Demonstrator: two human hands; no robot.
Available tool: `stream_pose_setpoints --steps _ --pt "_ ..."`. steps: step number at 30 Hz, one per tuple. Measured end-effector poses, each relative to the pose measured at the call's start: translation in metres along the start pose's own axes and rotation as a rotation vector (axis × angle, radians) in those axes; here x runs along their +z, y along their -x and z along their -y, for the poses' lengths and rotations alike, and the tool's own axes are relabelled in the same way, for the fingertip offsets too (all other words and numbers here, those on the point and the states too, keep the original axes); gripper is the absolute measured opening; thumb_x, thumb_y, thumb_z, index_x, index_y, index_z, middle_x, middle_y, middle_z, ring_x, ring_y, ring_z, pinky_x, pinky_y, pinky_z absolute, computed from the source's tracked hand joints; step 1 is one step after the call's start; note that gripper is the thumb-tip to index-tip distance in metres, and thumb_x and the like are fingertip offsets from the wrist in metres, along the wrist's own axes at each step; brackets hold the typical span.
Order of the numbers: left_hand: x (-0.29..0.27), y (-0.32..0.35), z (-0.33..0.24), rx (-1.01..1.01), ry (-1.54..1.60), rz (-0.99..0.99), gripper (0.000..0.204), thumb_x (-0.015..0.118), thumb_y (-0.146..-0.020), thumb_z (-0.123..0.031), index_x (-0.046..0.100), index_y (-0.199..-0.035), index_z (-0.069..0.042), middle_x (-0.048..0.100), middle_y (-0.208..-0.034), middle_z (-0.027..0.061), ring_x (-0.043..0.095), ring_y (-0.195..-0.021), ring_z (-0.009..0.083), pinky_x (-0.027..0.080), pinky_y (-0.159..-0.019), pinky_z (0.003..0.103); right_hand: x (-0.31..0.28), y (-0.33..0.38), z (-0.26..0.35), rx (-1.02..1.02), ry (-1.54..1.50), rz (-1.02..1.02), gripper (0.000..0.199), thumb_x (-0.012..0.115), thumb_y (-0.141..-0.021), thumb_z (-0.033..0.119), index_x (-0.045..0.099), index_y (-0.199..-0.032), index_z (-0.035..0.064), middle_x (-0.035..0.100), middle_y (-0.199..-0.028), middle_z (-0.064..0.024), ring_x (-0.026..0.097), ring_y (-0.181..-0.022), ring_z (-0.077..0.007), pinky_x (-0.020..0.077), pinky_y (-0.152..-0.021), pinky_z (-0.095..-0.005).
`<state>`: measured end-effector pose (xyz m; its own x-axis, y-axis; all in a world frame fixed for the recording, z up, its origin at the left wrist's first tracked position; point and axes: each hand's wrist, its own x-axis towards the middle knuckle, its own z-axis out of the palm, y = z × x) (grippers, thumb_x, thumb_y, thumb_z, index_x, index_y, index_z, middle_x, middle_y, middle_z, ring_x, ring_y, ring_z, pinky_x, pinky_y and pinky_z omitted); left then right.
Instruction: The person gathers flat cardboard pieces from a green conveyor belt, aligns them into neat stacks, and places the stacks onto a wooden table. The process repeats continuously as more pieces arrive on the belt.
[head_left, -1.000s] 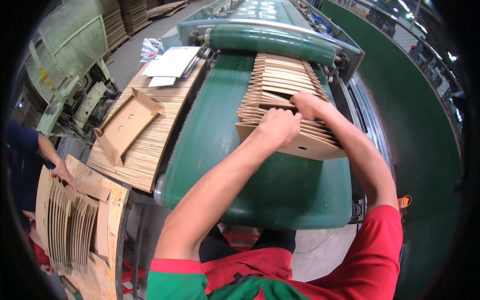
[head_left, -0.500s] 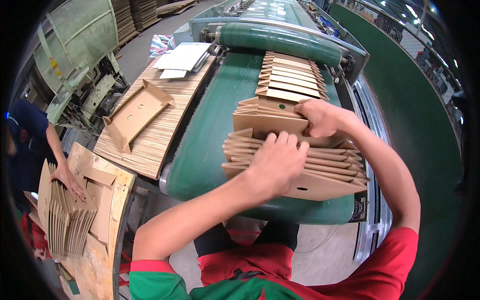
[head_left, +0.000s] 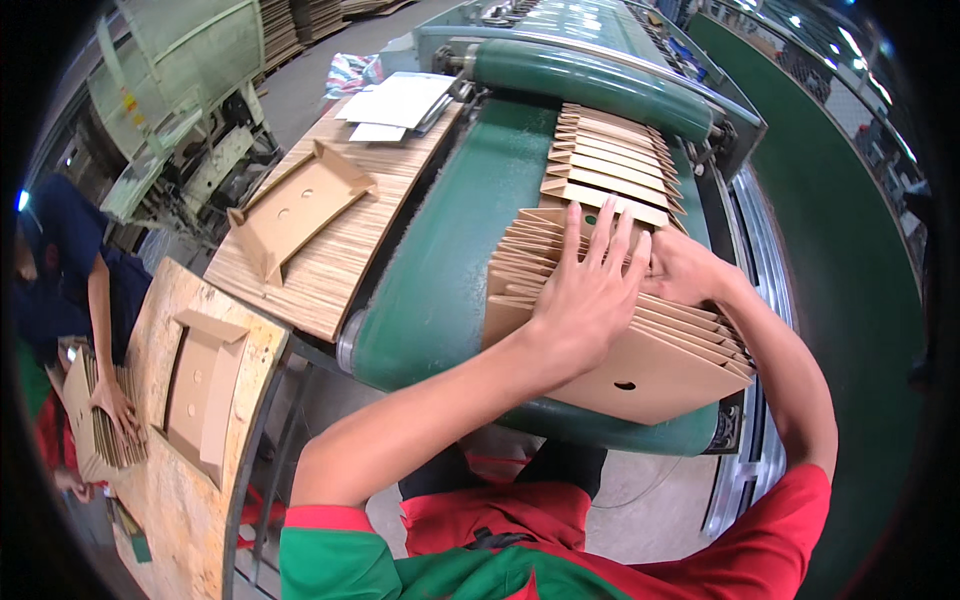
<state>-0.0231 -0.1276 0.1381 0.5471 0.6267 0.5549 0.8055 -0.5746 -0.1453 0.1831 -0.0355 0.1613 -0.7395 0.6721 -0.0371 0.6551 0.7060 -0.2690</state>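
Note:
On the green conveyor belt (head_left: 425,270), a bundle of brown folded cardboard trays (head_left: 640,375) stands on edge at the near end. Its nearest panel has a dark round hole. My left hand (head_left: 590,290) lies across the bundle's top, fingers stretched out and spread toward its far side. Beside its fingertips, my right hand (head_left: 688,268) curls against the far right of the bundle; its fingers are bent and partly hidden by the left hand and the cardboard. Beyond both hands, a row of overlapping cardboard trays (head_left: 612,165) extends back to the green roller (head_left: 590,90).
Left of the belt, a wood-patterned board (head_left: 350,240) holds an open cardboard tray (head_left: 300,208) and white sheets (head_left: 395,100). At far left, a co-worker's hand (head_left: 118,410) rests on another cardboard bundle beside a plywood table (head_left: 190,500). A metal rail (head_left: 765,260) runs along the right.
The separate trays beyond the near bundle have been pushed together with it. My left hand has opened and spread over the top; my right hand has moved nearer. The co-worker's bundle has shifted left.

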Motion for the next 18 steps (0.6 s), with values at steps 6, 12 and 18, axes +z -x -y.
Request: stream_pose_setpoints --steps 6,12,18 --pt "0.021 -0.016 -0.008 -0.002 0.157 0.396 0.053 0.096 -0.05 -0.032 0.079 -0.094 -0.008 0.066 -0.105 0.0094 0.059 -0.109 0.0283 0.044 -0.098 0.042 -0.05 0.026 0.035 0.41 -0.992 0.308 0.069 0.078 -0.084 0.044 0.062 -0.129 -0.0061 0.072 -0.118 -0.0197 0.069 -0.108 -0.0268 0.0521 -0.097 -0.0413" --pt "0.028 -0.05 -0.012 0.124 0.099 0.584 0.072 0.098 -0.045 -0.05 0.082 -0.109 -0.022 0.075 -0.115 -0.0064 0.061 -0.122 0.0213 0.04 -0.105 0.043 0.0 0.041 0.067 0.213 -0.141 0.112 0.097 0.097 -0.051 0.012 0.05 -0.135 -0.0029 0.065 -0.132 -0.0205 0.065 -0.118 -0.0278 0.0509 -0.102 -0.0391" --pt "0.032 -0.045 -0.014 0.08 0.125 0.551 0.075 0.101 -0.044 -0.043 0.081 -0.113 -0.02 0.075 -0.122 0.0015 0.062 -0.125 0.0244 0.042 -0.102 0.049 0.017 0.044 0.082 0.017 -0.262 -0.098 0.071 0.086 -0.049 0.003 0.059 -0.114 -0.0026 0.075 -0.091 -0.0159 0.073 -0.081 -0.0317 0.0573 -0.075 -0.0372"
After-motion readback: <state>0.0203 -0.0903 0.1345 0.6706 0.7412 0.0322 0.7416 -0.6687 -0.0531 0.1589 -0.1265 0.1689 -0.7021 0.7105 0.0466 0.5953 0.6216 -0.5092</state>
